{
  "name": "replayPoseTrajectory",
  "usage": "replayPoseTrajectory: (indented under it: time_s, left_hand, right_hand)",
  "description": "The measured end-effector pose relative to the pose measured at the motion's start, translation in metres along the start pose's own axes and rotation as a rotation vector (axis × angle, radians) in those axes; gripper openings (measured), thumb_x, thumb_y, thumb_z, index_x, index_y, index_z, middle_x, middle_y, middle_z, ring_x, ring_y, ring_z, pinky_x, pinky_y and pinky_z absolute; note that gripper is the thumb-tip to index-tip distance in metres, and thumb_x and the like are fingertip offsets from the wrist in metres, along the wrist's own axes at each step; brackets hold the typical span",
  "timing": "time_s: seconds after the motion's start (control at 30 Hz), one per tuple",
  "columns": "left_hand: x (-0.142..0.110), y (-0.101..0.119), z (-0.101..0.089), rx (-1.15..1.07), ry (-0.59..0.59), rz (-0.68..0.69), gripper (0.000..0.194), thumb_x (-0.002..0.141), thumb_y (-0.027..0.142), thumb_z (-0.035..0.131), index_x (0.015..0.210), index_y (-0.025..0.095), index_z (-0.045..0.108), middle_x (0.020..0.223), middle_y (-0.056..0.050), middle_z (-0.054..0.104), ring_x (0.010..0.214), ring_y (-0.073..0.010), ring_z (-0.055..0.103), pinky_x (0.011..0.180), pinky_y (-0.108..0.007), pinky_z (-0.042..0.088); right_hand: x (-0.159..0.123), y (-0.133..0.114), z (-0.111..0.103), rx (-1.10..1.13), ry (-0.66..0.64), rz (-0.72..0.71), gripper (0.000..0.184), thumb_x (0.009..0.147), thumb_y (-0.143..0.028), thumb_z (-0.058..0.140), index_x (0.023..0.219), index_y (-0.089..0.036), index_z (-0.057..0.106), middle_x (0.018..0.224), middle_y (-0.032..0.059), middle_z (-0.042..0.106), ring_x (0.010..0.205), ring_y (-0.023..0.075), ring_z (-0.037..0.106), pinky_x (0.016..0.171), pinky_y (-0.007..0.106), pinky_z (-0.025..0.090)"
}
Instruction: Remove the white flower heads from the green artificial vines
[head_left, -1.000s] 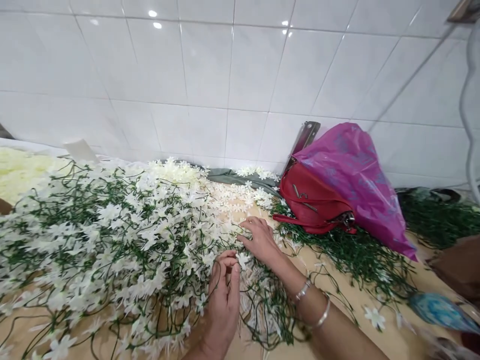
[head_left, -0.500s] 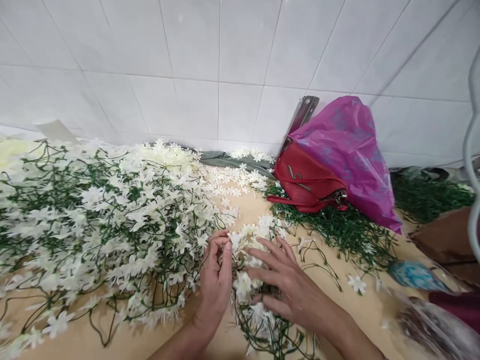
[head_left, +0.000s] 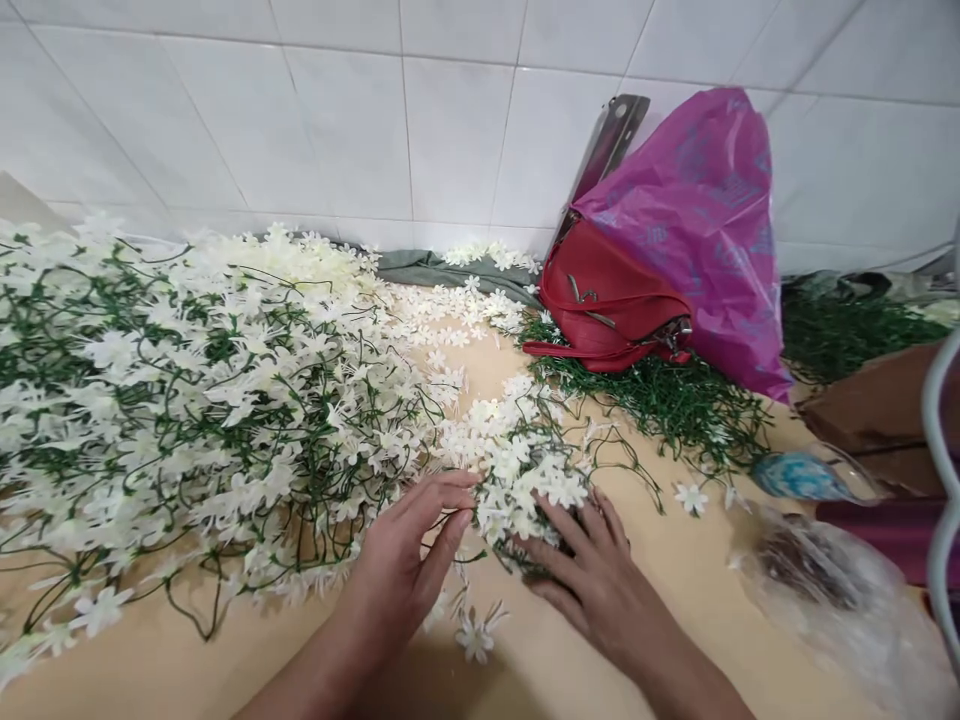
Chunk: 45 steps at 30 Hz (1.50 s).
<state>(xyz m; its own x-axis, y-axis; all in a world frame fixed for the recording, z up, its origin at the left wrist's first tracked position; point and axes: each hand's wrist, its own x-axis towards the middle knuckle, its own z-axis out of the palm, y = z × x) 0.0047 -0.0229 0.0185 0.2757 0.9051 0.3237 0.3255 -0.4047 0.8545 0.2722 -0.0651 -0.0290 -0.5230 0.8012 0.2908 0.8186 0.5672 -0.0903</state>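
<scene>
A bunch of white artificial flowers (head_left: pixel 517 465) with green stems lies in the middle of the table, between my two hands. My left hand (head_left: pixel 409 560) is at its left edge, thumb and fingertips drawn together beside the petals; whatever is between them is too small to make out. Spread fingers of my right hand (head_left: pixel 592 570) rest on the bunch's lower right side, some fingertips hidden among the blossoms. Below the bunch, a loose white flower (head_left: pixel 475 637) lies on the table between my wrists. A large heap of white flowers on green stems (head_left: pixel 247 400) spreads out to the left.
A red handbag (head_left: pixel 611 300) and a purple plastic bag (head_left: pixel 720 240) lean by the tiled wall, with green stems (head_left: pixel 675 400) beneath. White flower heads (head_left: pixel 442 320) lie at the back. At right are a clear plastic bag (head_left: pixel 847 600) and a white curved tube (head_left: pixel 934 430).
The flower bunch has been pushed away from me and gathered, baring table below it. My right hand now lies against its lower right. The view has tilted down.
</scene>
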Motion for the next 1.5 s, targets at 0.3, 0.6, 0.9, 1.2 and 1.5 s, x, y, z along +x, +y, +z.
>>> replayPoseTrajectory:
  time_s: [0.3, 0.6, 0.9, 1.2, 1.5]
  left_hand:
    - [0.007, 0.024, -0.031, -0.116, 0.081, -0.199, 0.008, 0.089, 0.027, 0.073, 0.091, 0.025, 0.081, 0.098, -0.008, 0.080, 0.095, -0.0256, 0.075, 0.084, -0.032, 0.057]
    - [0.020, 0.021, 0.009, -0.703, 0.089, -0.509, 0.027, 0.088, 0.044, 0.076, 0.092, 0.019, 0.067, 0.082, -0.002, 0.075, 0.083, -0.0199, 0.076, 0.083, -0.033, 0.060]
    - [0.024, 0.012, 0.014, -1.011, 0.241, -0.584, 0.029, 0.084, 0.037, 0.083, 0.092, 0.020, 0.061, 0.084, 0.000, 0.072, 0.084, -0.0149, 0.070, 0.094, -0.035, 0.056]
    - [0.025, 0.023, 0.026, -1.339, -0.004, -0.800, 0.026, 0.082, 0.032, 0.086, 0.092, 0.017, 0.068, 0.053, 0.012, 0.033, 0.046, -0.0035, 0.025, 0.060, -0.020, 0.046]
    - [0.021, 0.009, 0.028, -0.713, -0.100, -0.500, 0.029, 0.091, 0.049, 0.073, 0.092, 0.020, 0.074, 0.066, 0.002, 0.050, 0.063, -0.0116, 0.042, 0.062, -0.023, 0.037]
  right_hand:
    - [0.046, 0.008, -0.056, 0.202, 0.418, 0.191, 0.014, 0.096, -0.019, 0.068, 0.107, -0.028, 0.069, 0.100, 0.0058, 0.077, 0.103, 0.0274, 0.067, 0.099, 0.050, 0.048]
    - [0.086, 0.009, -0.033, 0.167, 0.246, 0.423, 0.011, 0.096, -0.026, 0.061, 0.097, -0.022, 0.071, 0.100, 0.0094, 0.073, 0.099, 0.0305, 0.061, 0.091, 0.047, 0.048]
    - [0.082, 0.011, -0.041, 0.423, 0.496, 0.727, 0.016, 0.092, -0.037, 0.066, 0.085, -0.024, 0.069, 0.089, 0.0043, 0.075, 0.087, 0.0250, 0.068, 0.083, 0.039, 0.051]
    - [0.078, -0.045, -0.050, 0.452, 0.578, 0.436, 0.009, 0.096, -0.016, 0.063, 0.092, -0.024, 0.067, 0.085, 0.0023, 0.074, 0.081, 0.0194, 0.070, 0.078, 0.036, 0.055]
    - [0.083, -0.062, -0.055, 0.492, 0.533, 0.314, 0.017, 0.097, -0.010, 0.062, 0.093, -0.026, 0.063, 0.083, -0.0011, 0.077, 0.075, 0.0174, 0.072, 0.073, 0.037, 0.054]
